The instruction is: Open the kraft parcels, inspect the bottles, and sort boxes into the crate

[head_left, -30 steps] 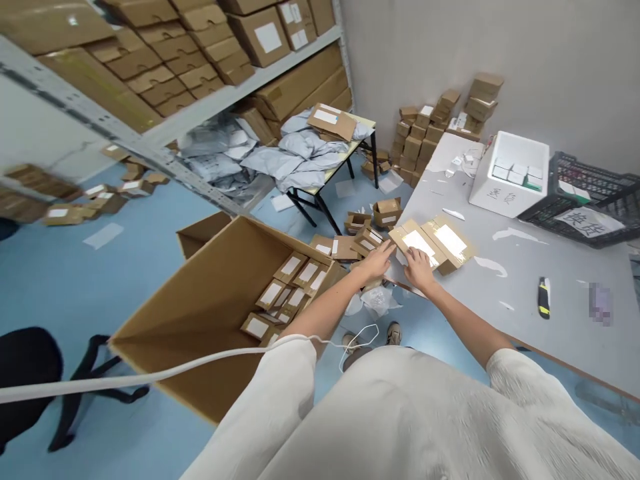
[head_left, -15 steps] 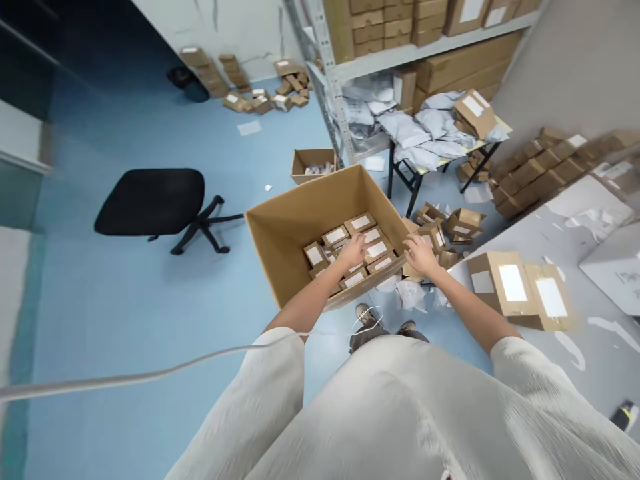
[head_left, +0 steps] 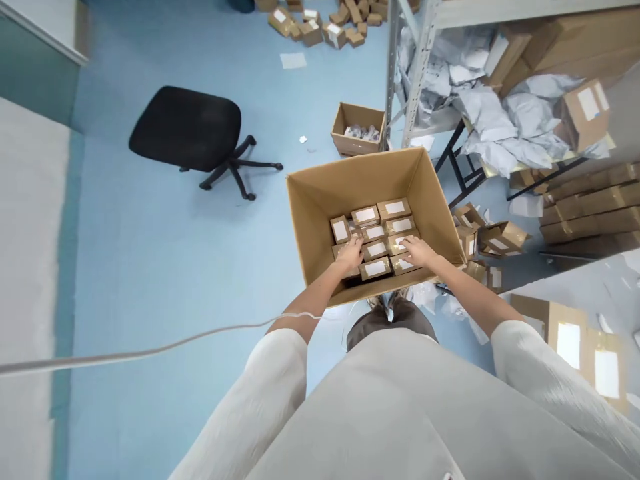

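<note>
Below me is a large open carton (head_left: 360, 175) with several small brown boxes (head_left: 375, 250) bearing white labels at its bottom. My left hand (head_left: 351, 253) reaches inside, its fingers on the small boxes at the left part of the pile. On the right side of the pile, my right hand (head_left: 417, 252) touches a labelled box (head_left: 401, 264). What either hand grips, if anything, is too small to make out. A white cable (head_left: 200, 335) runs from the left edge past my left forearm.
A black chair (head_left: 187, 127) stands at the left. Beyond the carton are a smaller box (head_left: 357, 143) and a metal shelf (head_left: 417, 80). Grey parcels (head_left: 500, 127) lie on a small table at the right. Larger boxes (head_left: 570, 340) sit on a white surface, lower right.
My right hand has moved from the carton's right rim down onto the small boxes inside. My left hand is now further left in the pile. The view has shifted.
</note>
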`<action>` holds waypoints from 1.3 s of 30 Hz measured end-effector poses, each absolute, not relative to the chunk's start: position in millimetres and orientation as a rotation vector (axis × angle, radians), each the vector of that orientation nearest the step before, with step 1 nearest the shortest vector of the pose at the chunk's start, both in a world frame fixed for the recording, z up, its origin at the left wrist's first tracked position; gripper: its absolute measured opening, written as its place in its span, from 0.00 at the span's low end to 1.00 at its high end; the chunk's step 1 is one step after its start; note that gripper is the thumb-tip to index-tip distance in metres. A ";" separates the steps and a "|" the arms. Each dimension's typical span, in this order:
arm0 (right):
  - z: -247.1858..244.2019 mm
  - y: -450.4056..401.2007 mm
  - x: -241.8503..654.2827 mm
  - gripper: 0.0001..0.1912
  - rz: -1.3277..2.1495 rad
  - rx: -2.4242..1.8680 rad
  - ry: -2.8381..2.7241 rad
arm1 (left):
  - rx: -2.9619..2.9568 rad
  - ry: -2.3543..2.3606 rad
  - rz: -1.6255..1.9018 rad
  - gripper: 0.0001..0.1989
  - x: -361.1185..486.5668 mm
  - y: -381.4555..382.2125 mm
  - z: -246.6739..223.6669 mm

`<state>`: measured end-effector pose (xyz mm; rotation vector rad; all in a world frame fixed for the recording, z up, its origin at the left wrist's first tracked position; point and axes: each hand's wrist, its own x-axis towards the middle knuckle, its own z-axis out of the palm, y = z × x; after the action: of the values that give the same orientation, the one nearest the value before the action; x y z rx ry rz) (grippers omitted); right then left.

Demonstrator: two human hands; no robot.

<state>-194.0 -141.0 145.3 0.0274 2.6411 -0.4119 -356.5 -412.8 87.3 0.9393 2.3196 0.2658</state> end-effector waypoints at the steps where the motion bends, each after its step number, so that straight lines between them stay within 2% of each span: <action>1: 137.1 -141.4 -201.1 0.29 -0.406 -0.015 2.612 | 0.917 2.315 0.268 0.33 -354.0 -414.4 82.3; 10: 33.3 -154.7 -250.6 0.30 -0.384 -0.316 2.392 | 0.646 2.283 0.232 0.33 -329.4 -437.2 11.8; 19: -78.1 -188.8 -243.7 0.36 -0.343 -0.384 2.227 | 0.388 2.177 0.083 0.30 -328.5 -441.1 -58.8; 27: -180.9 -213.0 -220.1 0.39 -0.215 -0.373 2.233 | 0.645 2.099 0.028 0.25 -315.8 -440.0 -135.3; 35: -231.5 -227.2 -198.0 0.44 -0.153 -0.380 2.297 | 0.796 2.041 0.146 0.28 -284.6 -433.6 -206.1; 39: -244.9 -228.6 -189.9 0.37 -0.209 -0.375 2.305 | 0.685 2.054 0.189 0.27 -266.8 -437.4 -220.5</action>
<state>-189.9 -228.6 -244.9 -0.3747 2.3046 -0.2093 -266.8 -437.4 -220.5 0.6852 2.0539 0.1886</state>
